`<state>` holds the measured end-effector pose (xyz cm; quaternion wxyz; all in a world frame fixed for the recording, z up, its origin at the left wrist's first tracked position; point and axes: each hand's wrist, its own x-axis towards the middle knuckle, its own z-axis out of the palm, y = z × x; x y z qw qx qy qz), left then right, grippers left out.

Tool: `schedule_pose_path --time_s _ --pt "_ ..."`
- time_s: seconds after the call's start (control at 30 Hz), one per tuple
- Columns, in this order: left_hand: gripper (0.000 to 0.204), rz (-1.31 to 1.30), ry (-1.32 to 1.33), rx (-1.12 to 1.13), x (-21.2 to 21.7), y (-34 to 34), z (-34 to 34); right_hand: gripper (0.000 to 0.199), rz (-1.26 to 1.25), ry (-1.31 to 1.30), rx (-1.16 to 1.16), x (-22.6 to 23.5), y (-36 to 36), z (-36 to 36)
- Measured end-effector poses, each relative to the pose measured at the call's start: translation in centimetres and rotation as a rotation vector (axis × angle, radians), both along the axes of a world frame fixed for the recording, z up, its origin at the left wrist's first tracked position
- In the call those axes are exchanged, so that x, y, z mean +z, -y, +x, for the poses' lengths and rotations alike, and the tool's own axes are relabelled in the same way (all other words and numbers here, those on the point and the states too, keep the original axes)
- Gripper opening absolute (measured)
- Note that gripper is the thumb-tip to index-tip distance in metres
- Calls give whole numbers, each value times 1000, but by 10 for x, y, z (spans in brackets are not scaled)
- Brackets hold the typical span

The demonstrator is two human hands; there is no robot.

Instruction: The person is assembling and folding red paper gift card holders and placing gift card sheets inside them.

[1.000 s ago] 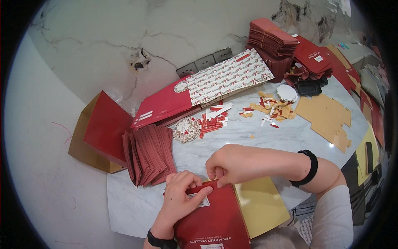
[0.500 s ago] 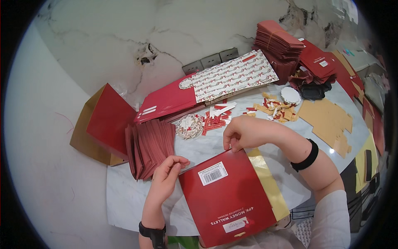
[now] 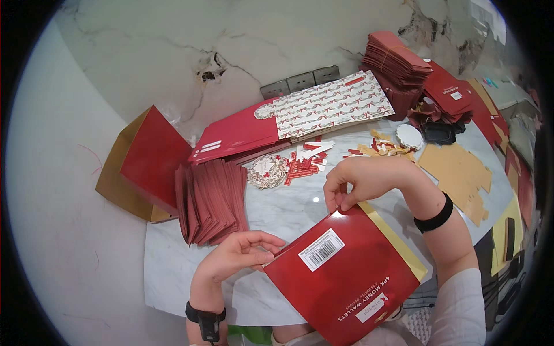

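A flat red money-wallet pack (image 3: pixel 346 277) with a white barcode label (image 3: pixel 321 249) leans tilted over the table's front edge. At its upper right corner, the thumb and fingers of my right hand (image 3: pixel 363 180) pinch the top edge. My left hand (image 3: pixel 234 259) is at the pack's left corner, its thumb and fingers loosely apart and the tips against the edge. Behind the pack's right side a yellow sheet (image 3: pixel 398 242) sticks out. To the left of the pack stands a fanned bundle of dark red folded wallets (image 3: pixel 210 199).
An open red-and-brown box (image 3: pixel 156 161) stands at left. Behind lie patterned cards (image 3: pixel 334 109), round tags (image 3: pixel 267 171), red and white label strips (image 3: pixel 306 164) and brown scraps (image 3: pixel 386 147). A banded red stack (image 3: pixel 395 60) and flat brown cardboard (image 3: pixel 453 176) are at right.
Both hands have shifted right with the red pack, which has turned so its top edge slopes more steeply. My left fingers have come closer to its left corner. The right pinch has stayed.
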<state>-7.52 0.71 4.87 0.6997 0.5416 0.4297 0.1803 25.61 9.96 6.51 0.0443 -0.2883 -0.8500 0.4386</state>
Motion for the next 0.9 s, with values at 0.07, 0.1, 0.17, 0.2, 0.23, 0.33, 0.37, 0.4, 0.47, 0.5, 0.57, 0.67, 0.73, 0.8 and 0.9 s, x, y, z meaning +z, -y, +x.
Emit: schedule_pose_path --time_s 0.07,0.1,0.17,0.2,0.23,0.33,0.37,0.4,0.47,0.5,0.57,0.67,0.73,0.8,0.9 --pt "34 -36 29 -16 -3 0 -1 18 27 40 -8 5 7 -3" --pt "34 -51 36 -13 -5 -1 -1 18 81 70 -32 7 11 -4" --pt "34 -67 48 -12 -12 -4 1 18 133 104 -57 9 17 -6" --pt "33 -85 80 0 -15 -5 2 17 184 122 -55 10 20 -6" --pt "32 -102 110 11 -17 -6 4 16 236 140 -54 11 24 -7" --pt "30 -123 167 20 -23 -6 7 17 258 181 -61 21 39 -19" --pt "30 -123 165 22 -24 -5 8 17 258 179 -59 23 43 -24" --pt "29 -139 179 44 -26 -5 9 18 285 200 -57 25 47 -29" --pt "29 -154 195 61 -26 -4 9 19 314 223 -60 24 54 -32" --pt "28 -151 171 56 -26 -4 9 20 345 242 -55 21 57 -34" --pt "28 -148 147 48 -26 -4 10 21 376 261 -52 20 60 -34" --pt "26 -119 124 43 -24 -3 11 21 435 259 -54 22 62 -34" --pt "23 -126 110 45 -23 -3 10 18 384 218 -91 24 61 -34" --pt "23 -131 100 67 -24 -2 10 17 396 206 -100 23 61 -34" --pt "25 -147 101 108 -30 -1 13 16 385 213 -107 20 56 -33"
